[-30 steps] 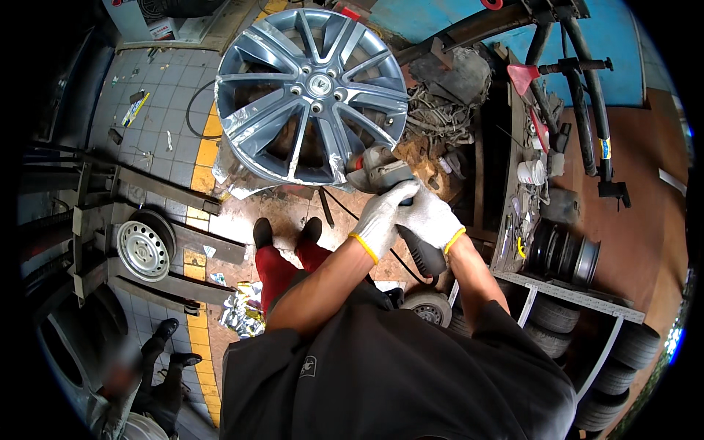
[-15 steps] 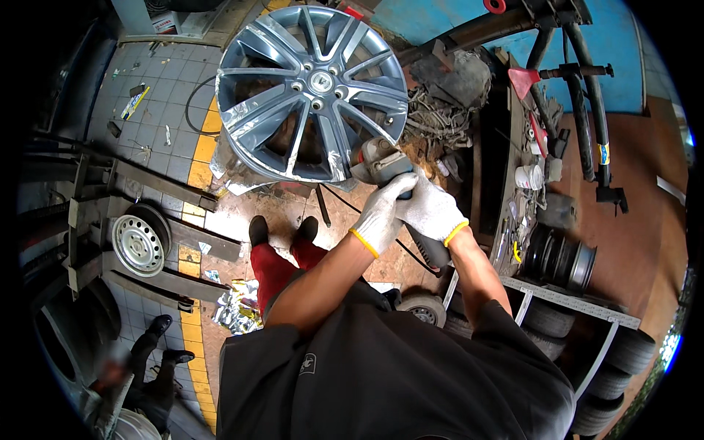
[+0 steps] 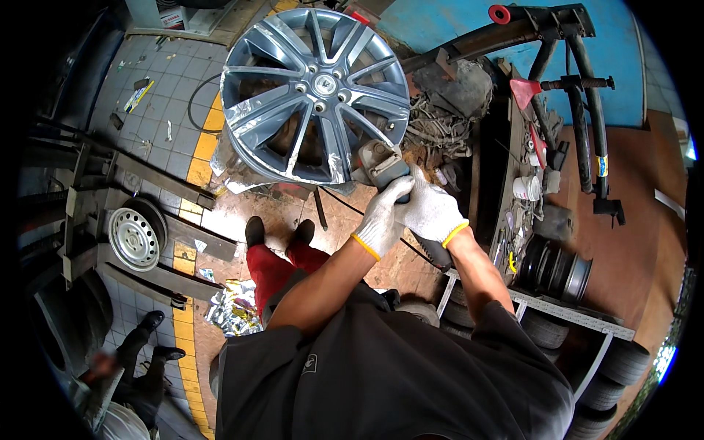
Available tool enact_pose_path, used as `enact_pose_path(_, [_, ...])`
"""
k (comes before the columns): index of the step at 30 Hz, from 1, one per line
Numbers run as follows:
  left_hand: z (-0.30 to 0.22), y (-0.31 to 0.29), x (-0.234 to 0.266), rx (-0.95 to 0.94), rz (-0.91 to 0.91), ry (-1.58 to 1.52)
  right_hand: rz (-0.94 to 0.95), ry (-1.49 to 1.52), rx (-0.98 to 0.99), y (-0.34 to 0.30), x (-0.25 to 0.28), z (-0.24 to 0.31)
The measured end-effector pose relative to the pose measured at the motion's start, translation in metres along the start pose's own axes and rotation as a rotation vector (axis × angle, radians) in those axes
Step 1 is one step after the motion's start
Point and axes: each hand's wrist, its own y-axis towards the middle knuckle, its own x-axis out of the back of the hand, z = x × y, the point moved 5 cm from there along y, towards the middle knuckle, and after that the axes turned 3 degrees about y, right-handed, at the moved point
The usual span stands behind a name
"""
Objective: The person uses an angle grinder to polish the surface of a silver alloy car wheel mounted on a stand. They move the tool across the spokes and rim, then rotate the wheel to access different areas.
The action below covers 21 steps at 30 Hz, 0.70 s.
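From my remote seat, both gloved hands had stayed clamped on the grey power tool (image 3: pixel 381 165): the left hand (image 3: pixel 383 217) wrapped its body, the right hand (image 3: pixel 431 213) closed just behind. Since the earlier frames, the tool's head had crept up against the lower right rim of the grey alloy wheel (image 3: pixel 315 95). Beyond stood the cluttered workbench (image 3: pixel 528 198).

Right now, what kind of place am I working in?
Most likely a tyre and wheel repair workshop. A grey alloy wheel stands before you, a bare steel rim lies on the floor at left, and tyres are stacked under the shelf rack at right.
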Motion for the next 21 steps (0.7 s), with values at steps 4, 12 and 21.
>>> enact_pose_path(4, [-0.002,-0.012,-0.008,-0.004,-0.012,0.006,-0.012,0.040,0.059,0.000,-0.006,-0.004])
enact_pose_path(12, [-0.003,-0.014,-0.005,-0.039,-0.019,0.017,0.021,0.008,0.040,-0.005,-0.006,-0.001])
enact_pose_path(21, [0.010,-0.022,-0.005,-0.009,-0.025,0.053,0.011,0.060,0.032,-0.011,-0.018,-0.017])
